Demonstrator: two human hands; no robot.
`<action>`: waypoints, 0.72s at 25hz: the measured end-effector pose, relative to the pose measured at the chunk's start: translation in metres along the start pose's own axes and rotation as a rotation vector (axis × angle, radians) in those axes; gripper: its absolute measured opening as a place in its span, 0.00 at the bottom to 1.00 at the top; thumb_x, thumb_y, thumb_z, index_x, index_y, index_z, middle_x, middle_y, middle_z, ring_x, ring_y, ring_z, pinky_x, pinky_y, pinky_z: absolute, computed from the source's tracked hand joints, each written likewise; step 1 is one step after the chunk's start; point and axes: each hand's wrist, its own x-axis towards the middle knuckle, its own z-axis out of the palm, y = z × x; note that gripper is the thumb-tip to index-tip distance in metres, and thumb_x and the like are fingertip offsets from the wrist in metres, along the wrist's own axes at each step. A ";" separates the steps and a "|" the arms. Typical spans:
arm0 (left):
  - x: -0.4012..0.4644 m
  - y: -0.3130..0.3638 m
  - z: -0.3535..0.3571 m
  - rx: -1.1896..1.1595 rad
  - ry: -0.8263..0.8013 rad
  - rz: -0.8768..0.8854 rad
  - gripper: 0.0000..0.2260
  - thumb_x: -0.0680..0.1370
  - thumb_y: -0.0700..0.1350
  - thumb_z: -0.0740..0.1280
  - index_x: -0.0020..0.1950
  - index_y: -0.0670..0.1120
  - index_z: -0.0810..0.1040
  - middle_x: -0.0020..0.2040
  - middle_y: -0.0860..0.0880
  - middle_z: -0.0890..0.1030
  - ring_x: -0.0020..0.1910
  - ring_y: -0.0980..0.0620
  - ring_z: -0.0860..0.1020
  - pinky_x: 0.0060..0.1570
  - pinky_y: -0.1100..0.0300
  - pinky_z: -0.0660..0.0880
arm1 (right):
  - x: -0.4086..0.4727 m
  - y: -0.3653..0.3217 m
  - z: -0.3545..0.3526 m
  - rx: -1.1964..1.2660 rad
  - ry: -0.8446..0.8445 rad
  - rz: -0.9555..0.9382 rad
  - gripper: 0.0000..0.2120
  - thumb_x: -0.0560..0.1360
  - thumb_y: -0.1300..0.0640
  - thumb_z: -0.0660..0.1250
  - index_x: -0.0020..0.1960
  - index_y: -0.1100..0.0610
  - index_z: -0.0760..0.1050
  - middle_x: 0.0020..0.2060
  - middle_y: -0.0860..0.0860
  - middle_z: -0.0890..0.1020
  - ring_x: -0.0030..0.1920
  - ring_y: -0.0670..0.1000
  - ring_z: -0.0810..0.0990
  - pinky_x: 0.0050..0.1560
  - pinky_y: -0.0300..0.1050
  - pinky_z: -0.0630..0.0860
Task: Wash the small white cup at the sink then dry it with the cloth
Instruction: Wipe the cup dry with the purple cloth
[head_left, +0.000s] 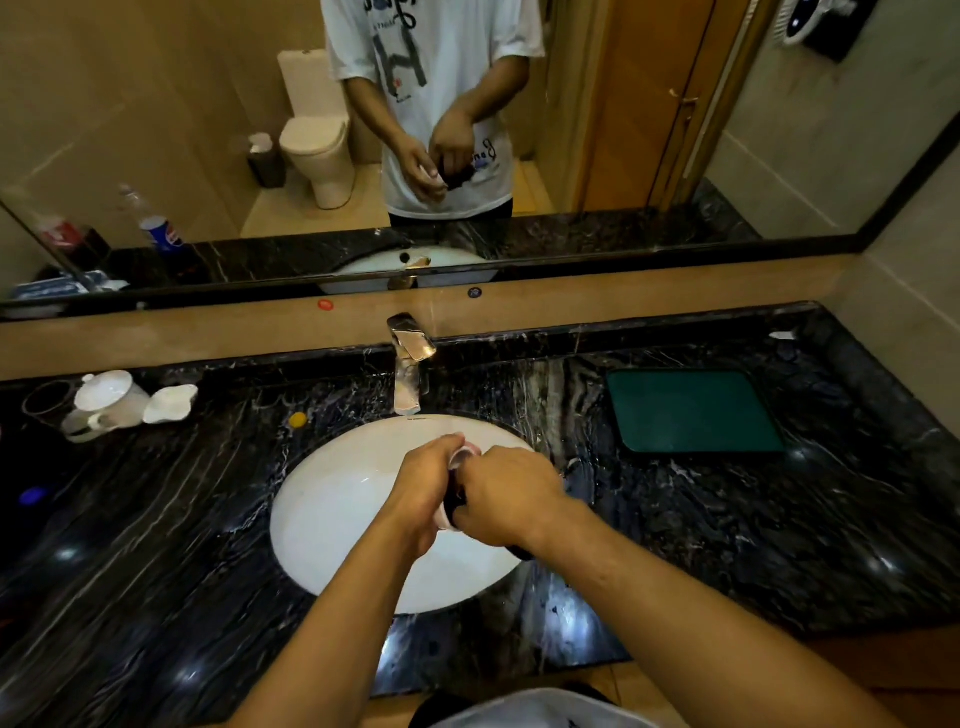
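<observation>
Over the white oval sink (332, 519) my left hand (423, 488) grips the small white cup (457, 460), of which only a bit of rim and side shows between my hands. My right hand (511, 496) holds a dark cloth (456, 501) against the cup; most of the cloth is hidden under the hand, with a dark end showing near my wrist. Both hands meet above the basin, below the chrome tap (408, 364). I see no water running from the tap.
White teaware, a lidded pot (109, 397) and a small dish (169, 404), sits on the black marble counter (156, 545) at the left. A green mat (693, 410) lies at the right. A mirror (156, 130) runs along the back wall.
</observation>
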 end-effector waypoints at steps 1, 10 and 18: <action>0.002 -0.002 -0.003 -0.049 0.010 -0.079 0.17 0.80 0.54 0.63 0.49 0.43 0.86 0.46 0.40 0.87 0.45 0.41 0.84 0.42 0.50 0.81 | 0.000 -0.004 0.009 -0.021 0.063 0.016 0.13 0.74 0.48 0.64 0.56 0.51 0.79 0.38 0.50 0.77 0.36 0.56 0.73 0.36 0.46 0.65; 0.019 -0.005 -0.037 -0.500 -0.180 -0.277 0.18 0.73 0.54 0.67 0.52 0.43 0.86 0.50 0.38 0.86 0.44 0.37 0.86 0.46 0.42 0.82 | 0.014 0.015 0.041 1.001 0.395 -0.093 0.15 0.75 0.45 0.69 0.61 0.40 0.79 0.52 0.46 0.81 0.53 0.46 0.80 0.55 0.43 0.77; 0.044 -0.018 -0.004 -0.616 -0.226 -0.247 0.16 0.74 0.35 0.67 0.61 0.43 0.73 0.61 0.33 0.79 0.55 0.30 0.81 0.52 0.32 0.80 | 0.013 0.089 0.062 1.927 0.635 0.471 0.21 0.71 0.55 0.61 0.62 0.47 0.79 0.55 0.54 0.86 0.53 0.56 0.85 0.54 0.55 0.82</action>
